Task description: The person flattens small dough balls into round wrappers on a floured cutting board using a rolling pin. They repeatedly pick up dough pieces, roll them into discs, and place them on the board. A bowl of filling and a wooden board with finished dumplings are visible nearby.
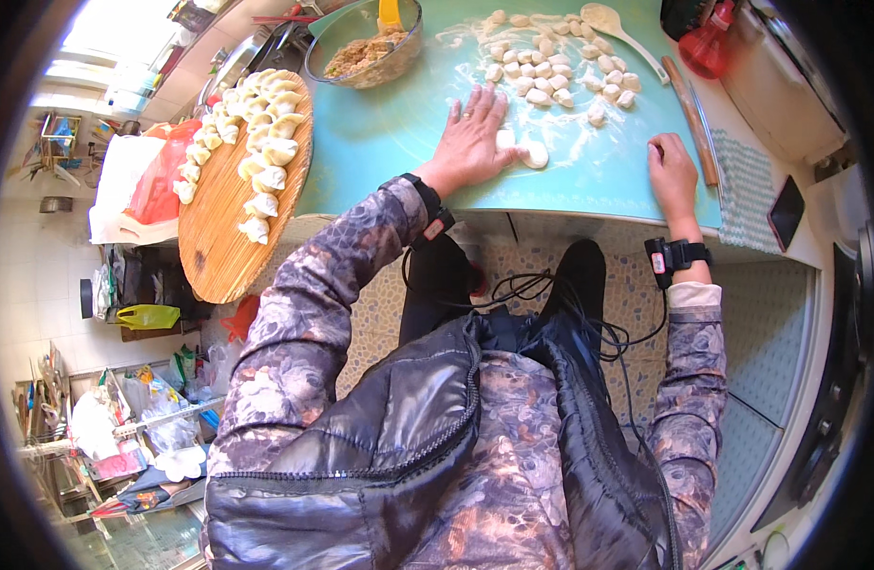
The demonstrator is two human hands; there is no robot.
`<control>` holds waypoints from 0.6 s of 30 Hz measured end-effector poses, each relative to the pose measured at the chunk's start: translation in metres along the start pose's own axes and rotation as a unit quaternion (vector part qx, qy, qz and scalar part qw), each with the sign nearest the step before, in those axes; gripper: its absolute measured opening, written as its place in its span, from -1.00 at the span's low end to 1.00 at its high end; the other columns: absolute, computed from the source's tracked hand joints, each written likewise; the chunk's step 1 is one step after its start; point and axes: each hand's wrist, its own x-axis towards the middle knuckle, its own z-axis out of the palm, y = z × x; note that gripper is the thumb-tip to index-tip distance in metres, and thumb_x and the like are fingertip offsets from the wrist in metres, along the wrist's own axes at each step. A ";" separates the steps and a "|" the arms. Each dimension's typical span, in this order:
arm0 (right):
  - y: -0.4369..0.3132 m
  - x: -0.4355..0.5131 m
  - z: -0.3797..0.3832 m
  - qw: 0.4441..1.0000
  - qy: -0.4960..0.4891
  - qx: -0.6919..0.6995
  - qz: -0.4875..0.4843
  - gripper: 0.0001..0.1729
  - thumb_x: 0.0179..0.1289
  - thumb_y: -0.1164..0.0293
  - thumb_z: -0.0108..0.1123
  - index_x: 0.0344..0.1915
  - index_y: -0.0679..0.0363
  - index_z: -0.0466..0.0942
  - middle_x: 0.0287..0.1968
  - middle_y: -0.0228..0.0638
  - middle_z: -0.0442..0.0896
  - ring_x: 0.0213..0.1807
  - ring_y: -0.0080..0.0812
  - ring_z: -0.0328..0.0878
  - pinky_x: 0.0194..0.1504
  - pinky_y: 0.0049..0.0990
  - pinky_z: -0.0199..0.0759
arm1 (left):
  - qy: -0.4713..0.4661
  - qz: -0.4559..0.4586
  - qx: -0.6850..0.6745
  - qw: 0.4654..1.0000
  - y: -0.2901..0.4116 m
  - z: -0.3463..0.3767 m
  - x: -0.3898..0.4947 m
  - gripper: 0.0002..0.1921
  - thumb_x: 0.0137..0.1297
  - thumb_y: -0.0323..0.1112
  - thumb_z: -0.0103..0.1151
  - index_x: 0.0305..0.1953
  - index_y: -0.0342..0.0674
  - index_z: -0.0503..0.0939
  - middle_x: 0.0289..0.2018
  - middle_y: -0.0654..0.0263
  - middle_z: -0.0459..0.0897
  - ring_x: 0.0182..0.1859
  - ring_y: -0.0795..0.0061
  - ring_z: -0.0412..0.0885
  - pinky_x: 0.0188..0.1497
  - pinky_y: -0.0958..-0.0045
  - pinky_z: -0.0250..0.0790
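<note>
My left hand (pixel 472 146) lies palm down with spread fingers on the floured green mat (pixel 380 157), its thumb touching a flattened dough piece (pixel 534 154). Another pale dough piece (pixel 505 139) shows between thumb and forefinger. My right hand (pixel 673 171) rests curled at the mat's right side; whether its fingers hold anything is hidden. Beyond the left hand sit several small floured dough pieces (pixel 542 70). A wooden rolling pin (pixel 690 121) lies right of them. Folded dumplings (pixel 279 151) stand in rows on a round wooden board (pixel 223 235) at the left.
A glass bowl (pixel 366 75) of filling with a yellow-handled utensil stands at the back left. A pale spoon (pixel 622 35) lies at the back right, near a red spray bottle (pixel 708 46). A checked cloth (pixel 747 189) and a phone (pixel 786 214) lie at the right. Cables hang below the counter edge.
</note>
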 end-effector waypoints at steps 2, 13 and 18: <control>-0.001 0.000 0.000 1.000 0.006 -0.009 -0.012 -0.95 0.22 0.46 0.11 -0.32 0.17 0.50 -0.25 -0.23 0.57 -0.23 -0.04 0.54 -0.24 -0.19 0.42 | 0.046 -0.027 -0.007 0.999 0.000 0.001 0.005 -0.07 0.30 0.31 -0.09 0.44 -0.34 0.02 0.47 -0.18 -0.12 0.53 -0.10 -0.25 0.49 -0.10 -0.36; 0.000 0.000 0.002 0.999 0.033 0.015 -0.006 -0.95 0.20 0.46 0.11 -0.33 0.17 0.49 -0.26 -0.24 0.58 -0.23 -0.06 0.54 -0.23 -0.19 0.43 | 0.048 -0.174 -0.045 0.982 0.065 -0.008 0.090 -0.49 0.07 -0.10 0.33 -0.04 -0.33 0.51 0.01 0.03 0.50 0.10 0.14 0.50 0.13 0.12 0.26; 0.001 0.000 0.003 0.999 0.033 0.018 -0.003 -0.95 0.20 0.46 0.11 -0.34 0.17 0.50 -0.25 -0.24 0.59 -0.23 -0.07 0.55 -0.23 -0.20 0.44 | 0.074 -0.105 -0.113 0.985 0.039 -0.011 0.087 -0.74 0.04 -0.27 0.29 -0.25 -0.24 0.60 -0.14 0.01 0.58 -0.05 0.02 0.57 0.01 0.20 0.42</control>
